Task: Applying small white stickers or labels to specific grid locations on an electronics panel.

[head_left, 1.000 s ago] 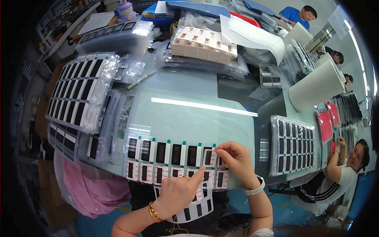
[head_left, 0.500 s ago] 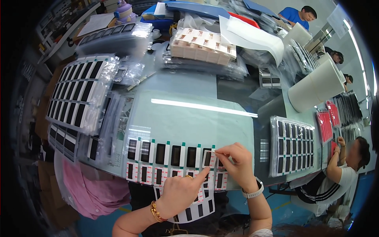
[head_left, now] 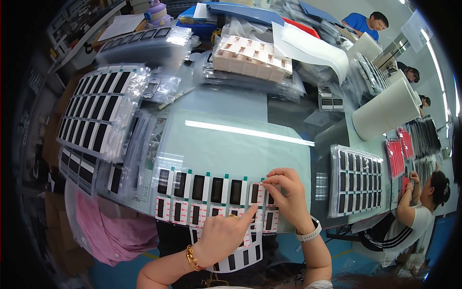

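My right hand [head_left: 289,196] pinches thumb and forefinger at the top corner of a white adhesive frame [head_left: 257,193] with red print. That frame lies over a dark rectangular panel, the sixth from the left in a row. My left hand [head_left: 222,237] stretches its index finger to the frame's lower edge and touches it; its other fingers are folded. Other dark panels [head_left: 217,190] carry white strips and green tabs. Below them runs a row of adhesive frames [head_left: 177,211]. A white sheet with dark cut-outs [head_left: 237,260] hangs past the table edge, partly hidden by my left hand.
Bagged panel sheets [head_left: 98,113] are stacked at left, another sheet [head_left: 356,180] lies at right. Behind stand a pale tray stack [head_left: 252,60] and a white roll [head_left: 387,108]. A co-worker [head_left: 416,207] sits at right; pink cloth [head_left: 113,231] hangs at lower left.
The frame, tilted before, now sits straighter over the dark panel. My right fingers have shifted slightly upward and pinch at the same corner. My left index finger stays at the lower edge.
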{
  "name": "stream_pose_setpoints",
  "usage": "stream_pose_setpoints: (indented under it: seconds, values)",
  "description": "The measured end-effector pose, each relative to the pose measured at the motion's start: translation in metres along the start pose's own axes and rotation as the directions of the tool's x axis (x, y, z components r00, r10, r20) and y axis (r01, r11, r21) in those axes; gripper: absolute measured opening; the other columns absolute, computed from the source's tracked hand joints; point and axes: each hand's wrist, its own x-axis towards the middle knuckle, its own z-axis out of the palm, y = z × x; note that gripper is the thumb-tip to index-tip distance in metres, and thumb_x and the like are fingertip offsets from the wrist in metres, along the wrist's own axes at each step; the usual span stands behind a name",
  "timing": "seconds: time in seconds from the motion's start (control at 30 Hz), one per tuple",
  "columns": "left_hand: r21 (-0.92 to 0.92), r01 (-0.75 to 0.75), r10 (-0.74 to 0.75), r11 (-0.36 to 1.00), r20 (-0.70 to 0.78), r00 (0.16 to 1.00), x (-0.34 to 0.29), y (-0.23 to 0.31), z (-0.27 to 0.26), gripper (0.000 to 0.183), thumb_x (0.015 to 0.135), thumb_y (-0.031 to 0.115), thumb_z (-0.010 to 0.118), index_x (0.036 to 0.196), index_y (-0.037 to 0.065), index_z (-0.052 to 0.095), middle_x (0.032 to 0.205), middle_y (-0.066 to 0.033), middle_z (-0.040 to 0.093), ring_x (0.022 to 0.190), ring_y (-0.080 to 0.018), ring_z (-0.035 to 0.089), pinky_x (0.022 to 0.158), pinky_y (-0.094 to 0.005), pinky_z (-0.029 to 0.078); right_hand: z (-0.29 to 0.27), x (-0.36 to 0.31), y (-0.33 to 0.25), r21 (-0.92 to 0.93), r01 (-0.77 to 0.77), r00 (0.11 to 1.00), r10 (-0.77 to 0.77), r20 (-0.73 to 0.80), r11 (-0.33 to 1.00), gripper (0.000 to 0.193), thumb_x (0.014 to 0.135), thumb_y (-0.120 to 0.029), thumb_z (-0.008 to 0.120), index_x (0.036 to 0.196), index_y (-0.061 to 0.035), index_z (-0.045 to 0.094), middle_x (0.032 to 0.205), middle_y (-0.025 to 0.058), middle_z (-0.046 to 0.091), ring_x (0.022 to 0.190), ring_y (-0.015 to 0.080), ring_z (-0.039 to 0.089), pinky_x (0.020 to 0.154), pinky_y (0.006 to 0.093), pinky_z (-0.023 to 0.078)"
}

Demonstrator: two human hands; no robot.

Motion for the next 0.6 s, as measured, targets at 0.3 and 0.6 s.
stream_pose_setpoints:
  seconds: [0.3, 0.6]
  values:
    - [-0.01, -0.001, 0.001, 1.0, 0.007, 1.0, 0.003, 0.003, -0.001, 0.045, 0.094, 0.025, 0.069, 0.138, 0.017, 0.062, 0.048, -0.0029, 0.052, 0.037, -0.0202, 0.053, 0.04, -0.036, 0.041, 0.002, 0.0, 0.002, -0.054, 0.044, 0.999, -0.045, -0.018, 0.998, 0.016, 0.083, 0.0, 0.075, 0.099, -0.0045, 0.074, 0.104, 0.009, 0.065, 0.096, 0.0249, 0.061, 0.08, 0.0345, 0.052]
    - [-0.04, 0.012, -0.012, 0.999, 0.011, 1.0, 0.002, 0.002, -0.003, 0.043, 0.094, 0.025, 0.069, 0.136, 0.017, 0.063, 0.048, -0.0036, 0.054, 0.038, -0.0219, 0.055, 0.04, -0.037, 0.043, -0.01, -0.017, -0.009, -0.495, 0.232, 0.966, -0.256, 0.02, 0.837, 0.048, 0.07, 0.006, 0.069, 0.114, -0.012, 0.074, 0.105, 0.0079, 0.062, 0.086, 0.025, 0.057, 0.071, 0.0373, 0.048]
